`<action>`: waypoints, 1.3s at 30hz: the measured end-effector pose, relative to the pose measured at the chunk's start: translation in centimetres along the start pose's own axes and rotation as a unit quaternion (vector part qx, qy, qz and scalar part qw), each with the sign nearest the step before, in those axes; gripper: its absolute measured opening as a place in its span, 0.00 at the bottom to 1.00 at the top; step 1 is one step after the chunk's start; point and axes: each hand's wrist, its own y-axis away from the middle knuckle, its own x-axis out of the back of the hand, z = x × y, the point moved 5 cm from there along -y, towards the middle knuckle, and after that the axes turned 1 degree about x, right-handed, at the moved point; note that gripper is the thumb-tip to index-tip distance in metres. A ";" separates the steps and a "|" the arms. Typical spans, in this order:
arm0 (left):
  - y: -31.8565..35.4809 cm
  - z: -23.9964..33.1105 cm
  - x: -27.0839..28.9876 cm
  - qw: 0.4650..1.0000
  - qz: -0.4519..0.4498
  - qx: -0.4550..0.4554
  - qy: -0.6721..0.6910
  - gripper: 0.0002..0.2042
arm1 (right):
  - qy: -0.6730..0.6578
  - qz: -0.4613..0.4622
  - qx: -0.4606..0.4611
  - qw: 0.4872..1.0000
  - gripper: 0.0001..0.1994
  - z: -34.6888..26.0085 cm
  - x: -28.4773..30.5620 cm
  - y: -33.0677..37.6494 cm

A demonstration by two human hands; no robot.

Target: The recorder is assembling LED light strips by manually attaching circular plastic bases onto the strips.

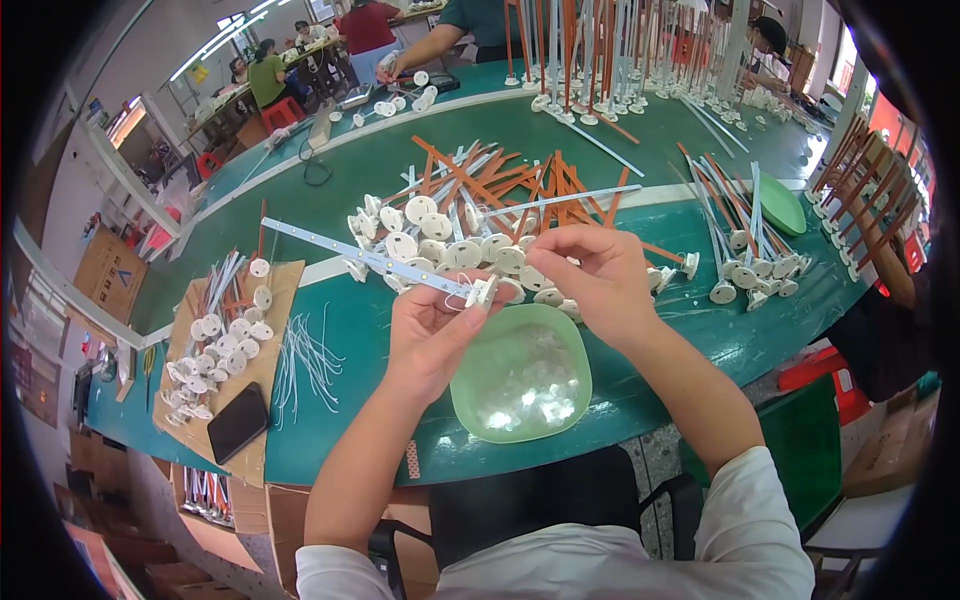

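Note:
My left hand (428, 342) is closed round the capped end of a light-blue LED strip (350, 256), which slants up to the left. A white round cap (481, 292) sits at the held end, with thin white wire looped beside it. To the right, apart from the cap, my right hand (600, 285) has thumb and forefinger pinched together; whatever they hold is too small to make out. Below both hands stands a pale green bowl (468, 415) with small shiny clear pieces inside. Just beyond them lies a pile of white-capped strips (432, 226), light-blue and orange-brown.
On the left, cardboard (258, 440) bears more capped strips and a black phone (238, 422), beside loose white wires (305, 362). More strips (750, 265) and a green plate (780, 205) lie right. Upright strips (610, 60) crowd the back, where another person's hand (392, 66) works.

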 end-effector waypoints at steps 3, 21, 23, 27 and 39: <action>0.2 0.2 0.4 0.999 0.018 0.008 -0.038 0.21 | 0.032 0.002 -0.014 0.999 0.06 0.3 0.0 0.0; -0.2 -0.6 -0.3 0.996 0.003 0.028 -0.086 0.15 | -0.132 0.018 -0.053 0.990 0.05 0.5 0.1 0.1; -0.2 -0.5 -0.6 0.997 0.007 0.037 -0.073 0.15 | -0.109 0.032 0.002 0.994 0.05 -0.1 0.6 0.0; -0.2 -0.2 -0.4 0.999 -0.006 -0.001 -0.035 0.15 | -0.075 0.025 -0.002 0.997 0.05 -0.3 -0.5 0.7; 0.3 -1.1 0.4 0.986 -0.012 -0.024 0.162 0.18 | 0.115 -0.048 0.184 0.975 0.05 -1.9 -3.0 2.4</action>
